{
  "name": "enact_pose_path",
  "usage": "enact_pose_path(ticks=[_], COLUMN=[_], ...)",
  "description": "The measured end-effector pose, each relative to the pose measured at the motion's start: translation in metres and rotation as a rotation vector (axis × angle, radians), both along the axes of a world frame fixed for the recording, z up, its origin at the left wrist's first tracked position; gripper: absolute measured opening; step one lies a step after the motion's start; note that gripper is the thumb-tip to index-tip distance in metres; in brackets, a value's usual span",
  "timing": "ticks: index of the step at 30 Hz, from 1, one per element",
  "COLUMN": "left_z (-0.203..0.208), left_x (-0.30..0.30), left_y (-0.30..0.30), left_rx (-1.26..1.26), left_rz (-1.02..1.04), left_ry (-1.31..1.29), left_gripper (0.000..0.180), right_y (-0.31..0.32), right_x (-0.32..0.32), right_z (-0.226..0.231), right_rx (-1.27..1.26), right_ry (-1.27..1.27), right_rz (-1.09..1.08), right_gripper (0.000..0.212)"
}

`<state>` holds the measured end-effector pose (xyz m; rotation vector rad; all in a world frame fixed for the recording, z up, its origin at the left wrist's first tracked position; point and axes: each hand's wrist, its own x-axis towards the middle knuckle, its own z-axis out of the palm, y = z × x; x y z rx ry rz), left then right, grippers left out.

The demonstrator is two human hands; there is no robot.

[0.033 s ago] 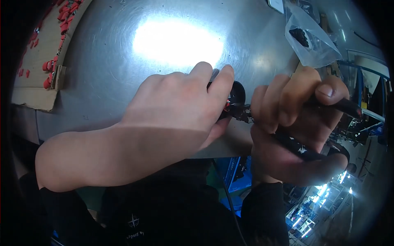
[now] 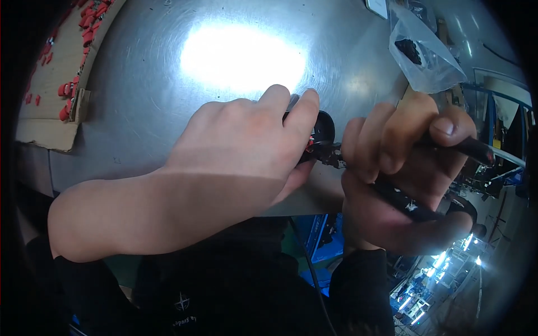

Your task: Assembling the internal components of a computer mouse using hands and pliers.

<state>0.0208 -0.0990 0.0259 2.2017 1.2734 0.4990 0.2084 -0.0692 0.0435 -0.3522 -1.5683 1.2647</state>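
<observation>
My left hand (image 2: pixel 241 134) is closed around a black rounded part (image 2: pixel 324 129) over the metal table, with its back turned up. Most of that part lies hidden under the fingers, and a little red shows at its edge. In my right hand (image 2: pixel 400 137) is a pair of pliers (image 2: pixel 403 201) with worn black handles, one under the thumb and fingers, the other across the palm. Their dark, chipped jaws reach left to the black part, beside my left fingertips. Whether the jaws are closed on something there, I cannot tell.
A cardboard tray (image 2: pixel 53 131) with several small red parts (image 2: pixel 88 25) stands at the far left of the metal table (image 2: pixel 140 84). At the far right lie a clear plastic bag (image 2: pixel 443 73) with black pieces inside and a flat pale object (image 2: pixel 378 7). Below the edge is a blue crate (image 2: pixel 330 249).
</observation>
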Motion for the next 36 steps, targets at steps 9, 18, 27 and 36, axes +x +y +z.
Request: enact_pose_path(ticks=[9,18,27,36], left_z=[-0.005,-0.004,-0.012,-0.005], left_x=[0.008,0.019,0.016,0.023], left_y=[-0.007,-0.009,-0.01,-0.001], left_rx=[-0.061,0.102,0.157,0.217], left_rz=[0.05,0.114,0.122,0.039], left_ry=[0.04,0.09,0.056,0.047], left_gripper=[0.068,0.045,0.044,0.045], right_y=[-0.021,0.001,0.002,-0.047], right_x=[-0.015,-0.034,-0.053,0.047], right_z=[0.0,0.008,0.004,0.018], right_rx=[-0.065,-0.195,-0.081,-0.106], right_ry=[-0.023,-0.018,-0.008,0.543], right_rz=[-0.194,-0.48,-0.766,-0.525], right_gripper=[0.058,0.048,0.028,0.059])
